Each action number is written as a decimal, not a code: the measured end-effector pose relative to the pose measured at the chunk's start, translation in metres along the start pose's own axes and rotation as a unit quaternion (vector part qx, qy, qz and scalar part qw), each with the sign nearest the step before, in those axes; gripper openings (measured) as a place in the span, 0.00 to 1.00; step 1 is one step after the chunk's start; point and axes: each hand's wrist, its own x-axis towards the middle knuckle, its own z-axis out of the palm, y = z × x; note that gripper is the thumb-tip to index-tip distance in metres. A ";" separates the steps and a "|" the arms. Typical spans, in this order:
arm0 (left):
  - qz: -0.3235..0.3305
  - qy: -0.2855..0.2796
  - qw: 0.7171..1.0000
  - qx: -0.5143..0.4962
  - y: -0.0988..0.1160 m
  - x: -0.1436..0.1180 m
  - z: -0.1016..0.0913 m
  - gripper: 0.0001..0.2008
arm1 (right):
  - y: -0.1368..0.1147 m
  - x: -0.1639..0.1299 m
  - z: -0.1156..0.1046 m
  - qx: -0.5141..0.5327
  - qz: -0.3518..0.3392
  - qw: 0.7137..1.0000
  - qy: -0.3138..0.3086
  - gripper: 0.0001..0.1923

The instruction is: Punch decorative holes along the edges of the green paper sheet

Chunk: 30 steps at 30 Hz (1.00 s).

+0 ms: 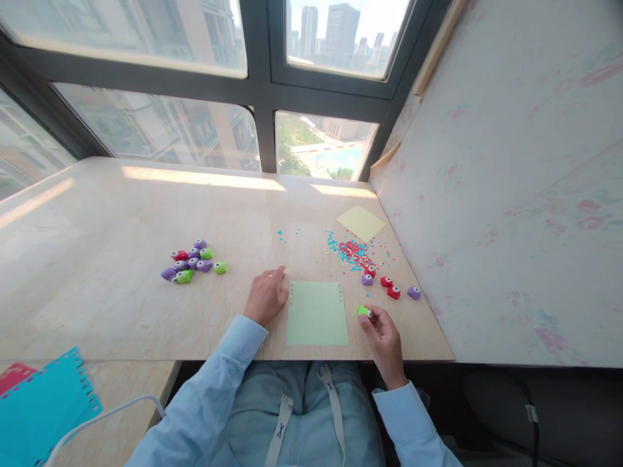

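A pale green sheet of paper (318, 314) lies in front of me, with small punched notches down both upper side edges. My left hand (267, 295) rests on the table at the sheet's left edge, fingers stretched out and holding nothing. Right of the sheet, my right hand (384, 334) pinches a small green craft punch (363, 311) between thumb and fingers, just above the table. Beyond it sit a purple punch (414, 293), a red punch (394, 292) and several more like them.
Red and blue paper confetti (354, 251) is scattered near a pale yellow sheet (361, 223). On the left stands a cluster of purple, green and red punches (193, 263). A blue notched sheet (48, 408) and a white cable (104, 415) are at lower left. A wall (511, 194) bounds the right.
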 end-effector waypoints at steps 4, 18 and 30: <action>0.003 -0.042 0.999 0.005 0.021 0.044 0.011 0.25 | 0.001 0.000 0.001 -0.024 -0.014 1.000 -0.006 0.24; 0.090 0.019 0.980 -0.175 0.067 0.051 0.023 0.17 | -0.001 -0.001 0.002 -0.050 -0.036 0.998 -0.005 0.21; -0.060 0.120 0.961 -0.241 0.026 -0.015 0.013 0.10 | 0.001 0.000 0.002 -0.043 -0.018 0.999 0.004 0.23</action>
